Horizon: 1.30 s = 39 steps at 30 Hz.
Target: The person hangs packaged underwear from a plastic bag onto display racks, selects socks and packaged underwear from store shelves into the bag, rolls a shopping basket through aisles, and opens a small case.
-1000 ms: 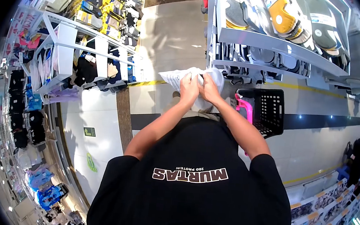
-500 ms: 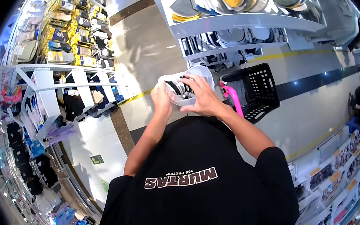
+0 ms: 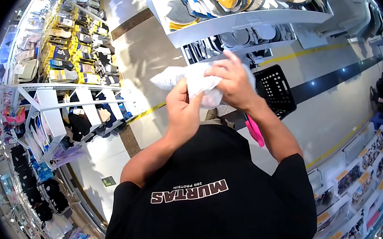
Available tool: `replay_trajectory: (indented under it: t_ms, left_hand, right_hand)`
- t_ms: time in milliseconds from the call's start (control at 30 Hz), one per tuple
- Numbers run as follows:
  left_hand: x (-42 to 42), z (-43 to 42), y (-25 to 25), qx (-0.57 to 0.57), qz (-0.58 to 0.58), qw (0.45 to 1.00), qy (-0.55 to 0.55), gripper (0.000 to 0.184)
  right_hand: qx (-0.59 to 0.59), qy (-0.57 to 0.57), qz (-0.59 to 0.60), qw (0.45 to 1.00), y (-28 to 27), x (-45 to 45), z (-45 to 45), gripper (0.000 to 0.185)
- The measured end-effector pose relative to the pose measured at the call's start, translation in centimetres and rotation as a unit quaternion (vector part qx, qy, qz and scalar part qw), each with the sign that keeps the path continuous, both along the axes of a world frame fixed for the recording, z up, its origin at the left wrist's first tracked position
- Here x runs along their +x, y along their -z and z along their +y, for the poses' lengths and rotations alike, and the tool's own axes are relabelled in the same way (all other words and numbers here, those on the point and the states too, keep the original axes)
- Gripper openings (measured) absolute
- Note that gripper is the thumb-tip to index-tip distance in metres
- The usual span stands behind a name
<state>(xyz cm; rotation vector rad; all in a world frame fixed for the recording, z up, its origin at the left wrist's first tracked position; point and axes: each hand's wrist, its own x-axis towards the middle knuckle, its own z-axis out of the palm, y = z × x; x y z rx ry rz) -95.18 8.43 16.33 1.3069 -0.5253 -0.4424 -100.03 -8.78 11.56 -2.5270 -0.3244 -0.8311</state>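
A crumpled white translucent plastic bag is held up in front of my chest, with a pointed end sticking out to the left. My left hand pinches its near side between thumb and fingers. On the right part of the bag, my right hand grips with bent fingers, one finger raised off it. What lies inside the bag is mostly hidden; faint grey print or stripes show near its left end. Beyond my right forearm is a black perforated shopping basket, partly covered by the arm, with a pink handle.
A white shelf unit with folded socks or caps stands straight ahead. At the left, a rack holds many packaged socks. White bins with orange labels line the right side. Tiled floor runs between the displays.
The white bag has been turned so the black-and-white striped items in it no longer show. My left hand moved right and nearer; my right hand rose and shifted right. The view shifted slightly.
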Motion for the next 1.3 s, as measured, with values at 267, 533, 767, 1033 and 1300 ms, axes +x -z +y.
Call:
replay_trajectory:
  t_ms: [267,533,767,1033,1300]
  left_hand:
    - [-1.1,-1.0,-3.0,-0.051,-0.143,0.980,0.125,0.028]
    - [-1.0,-1.2,3.8,0.114,-0.126,0.962,0.215,0.011]
    - [-1.5,-2.7,10.0,0.210,-0.234,0.875,0.369,0.017]
    - [-4.0,-8.7,14.6,0.131,-0.420,0.829,0.346,0.021]
    - [-9.1,-13.0,17.6,0.249,-0.417,0.830,0.274,0.018]
  right_hand:
    - [-0.078,0.083,0.007,0.993,-10.9,-8.2,-7.2,0.029]
    - [0.005,0.346,0.113,0.931,-8.9,-15.8,-8.6,0.026]
    - [0.115,0.492,0.226,0.833,0.3,-20.3,-11.7,0.034]
    - [0.117,0.537,0.245,0.799,14.7,-25.6,-13.9,0.038]
    - [0.115,0.517,0.280,0.801,26.3,-27.3,-22.0,0.031]
